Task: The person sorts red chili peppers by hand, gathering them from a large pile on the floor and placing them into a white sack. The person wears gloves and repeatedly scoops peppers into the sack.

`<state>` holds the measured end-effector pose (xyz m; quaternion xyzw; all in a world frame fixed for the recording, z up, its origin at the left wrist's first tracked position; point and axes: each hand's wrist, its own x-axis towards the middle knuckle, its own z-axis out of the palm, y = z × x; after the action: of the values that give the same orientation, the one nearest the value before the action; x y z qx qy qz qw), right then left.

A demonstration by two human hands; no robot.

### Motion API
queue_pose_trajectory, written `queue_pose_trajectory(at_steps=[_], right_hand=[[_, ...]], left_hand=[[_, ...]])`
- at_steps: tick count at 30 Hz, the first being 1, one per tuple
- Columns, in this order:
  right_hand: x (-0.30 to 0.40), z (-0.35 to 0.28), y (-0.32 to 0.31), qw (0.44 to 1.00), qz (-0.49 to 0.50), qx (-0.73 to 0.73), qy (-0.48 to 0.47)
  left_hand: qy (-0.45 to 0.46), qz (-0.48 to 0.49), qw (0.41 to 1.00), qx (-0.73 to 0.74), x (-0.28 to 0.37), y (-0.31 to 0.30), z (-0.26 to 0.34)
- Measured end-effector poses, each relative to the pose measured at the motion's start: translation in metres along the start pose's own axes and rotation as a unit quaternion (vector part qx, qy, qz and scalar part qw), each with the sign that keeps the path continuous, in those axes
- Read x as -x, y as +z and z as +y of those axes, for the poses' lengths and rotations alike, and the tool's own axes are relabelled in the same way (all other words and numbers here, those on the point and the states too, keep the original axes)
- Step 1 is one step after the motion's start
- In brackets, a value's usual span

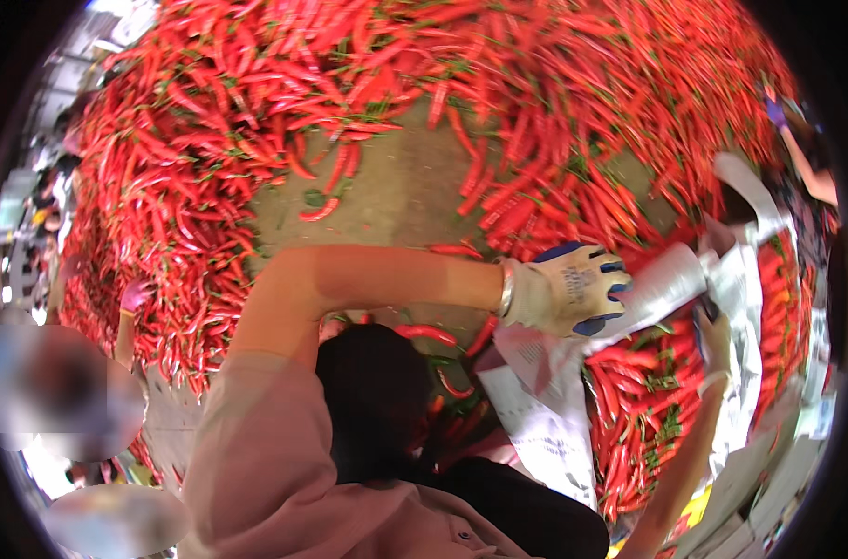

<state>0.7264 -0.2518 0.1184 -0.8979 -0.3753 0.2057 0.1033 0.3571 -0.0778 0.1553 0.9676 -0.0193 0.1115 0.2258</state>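
My left hand (579, 290), in a pale work glove with blue coating, is palm down with bent fingers over the rolled rim of a white woven sack (665, 279). Its palm is hidden, so its hold cannot be told. My right hand (709, 328) is at the far side of the sack's mouth, closed on the rim, its fingers partly hidden. Red chilli peppers (634, 419) with green stems show inside the sack between my forearms. Dark cloth and my own clothes fill the lower middle.
A large heap of red chilli peppers (186, 161) curves around a patch of bare floor (410, 189). At the left a person's pink-gloved hand (136, 296) touches the heap. Another person's purple-gloved hand (775, 112) is at the upper right. More peppers (777, 314) lie beyond the sack.
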Motion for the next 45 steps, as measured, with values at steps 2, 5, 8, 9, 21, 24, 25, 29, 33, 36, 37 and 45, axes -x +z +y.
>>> queue_pose_trajectory(at_steps=[2,5,8,9,21,24,25,29,33,36,37,45], right_hand=[[0.017,-0.029,-0.021,0.991,0.098,0.09,0.023],[0.049,-0.114,-0.018,0.956,0.24,0.101,-0.134],[0.073,-0.225,0.043,0.971,0.03,-0.017,-0.235],[0.07,-0.261,0.065,0.971,-0.102,-0.108,-0.189],[-0.054,-0.583,0.343,0.815,-0.221,-0.534,0.041],[-0.07,-0.586,0.361,0.777,-0.189,-0.596,0.071],[-0.069,-0.589,0.358,0.761,-0.196,-0.61,0.099],[-0.065,-0.592,0.354,0.724,-0.201,-0.646,0.133],[-0.08,-0.585,0.359,0.71,-0.217,-0.66,0.112],[-0.079,-0.581,0.365,0.709,-0.23,-0.664,0.056],[-0.076,-0.581,0.366,0.714,-0.21,-0.666,0.048],[-0.03,-0.528,0.376,0.742,-0.178,-0.644,-0.053]], left_hand=[[-0.06,0.072,0.994,0.049,0.053,-0.02,-0.019],[-0.207,0.142,0.964,0.09,0.127,-0.033,-0.062],[-0.391,0.277,0.873,0.094,0.201,-0.02,-0.113],[-0.42,0.316,0.847,0.083,0.219,-0.026,-0.13],[-0.584,0.244,0.774,0.004,0.28,-0.1,-0.324],[-0.593,0.204,0.778,0.035,0.271,-0.102,-0.335],[-0.599,0.184,0.777,0.064,0.269,-0.111,-0.334],[-0.611,0.157,0.768,0.113,0.272,-0.121,-0.346],[-0.613,0.141,0.765,0.135,0.265,-0.122,-0.357],[-0.62,0.15,0.757,0.146,0.268,-0.121,-0.356],[-0.616,0.142,0.758,0.16,0.269,-0.122,-0.353],[-0.626,0.102,0.738,0.229,0.285,-0.105,-0.28]])
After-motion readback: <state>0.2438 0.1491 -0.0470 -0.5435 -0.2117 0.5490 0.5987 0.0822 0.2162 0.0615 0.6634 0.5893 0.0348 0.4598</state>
